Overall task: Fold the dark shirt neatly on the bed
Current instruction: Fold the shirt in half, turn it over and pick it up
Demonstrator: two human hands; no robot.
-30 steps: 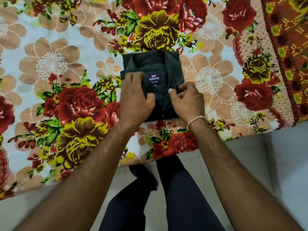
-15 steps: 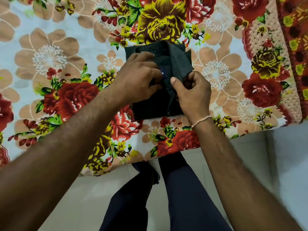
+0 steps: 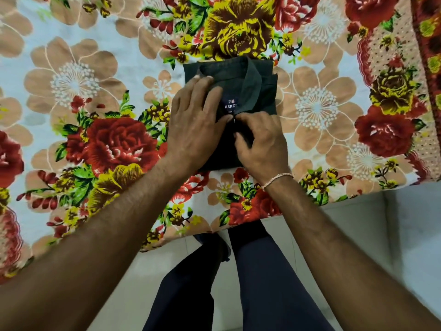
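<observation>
The dark shirt (image 3: pixel 259 89) lies folded into a compact rectangle on the flowered bed sheet (image 3: pixel 78 99), collar up and a blue brand label showing inside the neck. My left hand (image 3: pixel 195 125) lies over the shirt's left half, its thumb and fingers pinching the front placket just below the label. My right hand (image 3: pixel 261 144) covers the lower right part and pinches the same spot from the other side, at the top button. Both hands hide most of the shirt's front.
The bed's near edge (image 3: pixel 238 225) runs just below the shirt, with pale floor tiles (image 3: pixel 393 235) beyond it. My legs in dark trousers (image 3: pixel 262 283) stand against the bed. A red patterned border (image 3: pixel 429 56) runs along the sheet's right side.
The right collar flap that my right hand held lifted now lies flat. Both hands have come together at the placket under the label, and the label shows again.
</observation>
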